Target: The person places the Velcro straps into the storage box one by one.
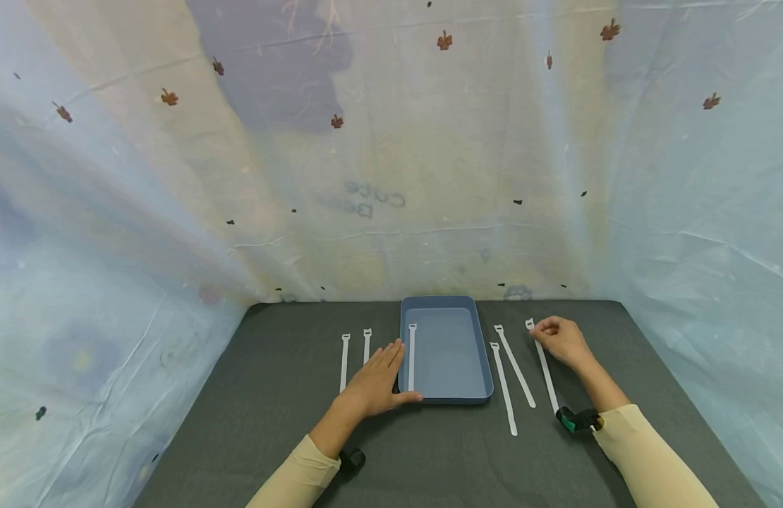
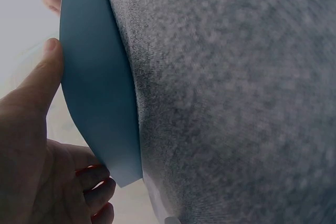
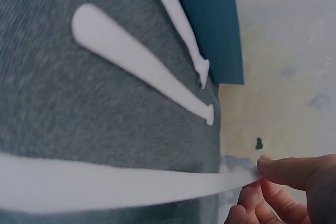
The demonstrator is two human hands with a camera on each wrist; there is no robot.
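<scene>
A blue rectangular tray [image 1: 453, 360] stands on the dark cloth, with one white cable strap [image 1: 412, 363] lying lengthwise along its left side. My left hand [image 1: 372, 384] rests against the tray's left wall, fingers straight; its thumb touches the near wall [image 2: 100, 87]. On the right, my right hand [image 1: 563, 342] pinches another white strap [image 3: 115, 184] between thumb and fingers, close to its slotted head. That strap's tail stretches back toward my wrist. Whether the tail touches the cloth is unclear.
Two loose white straps, a nearer one [image 1: 504, 391] and a farther one [image 1: 516, 367], lie between the tray and my right hand. Left of the tray are two more, an outer strap [image 1: 344, 363] and an inner strap [image 1: 367, 344] partly hidden by my left hand. A patterned curtain [image 1: 429, 261] encloses the table.
</scene>
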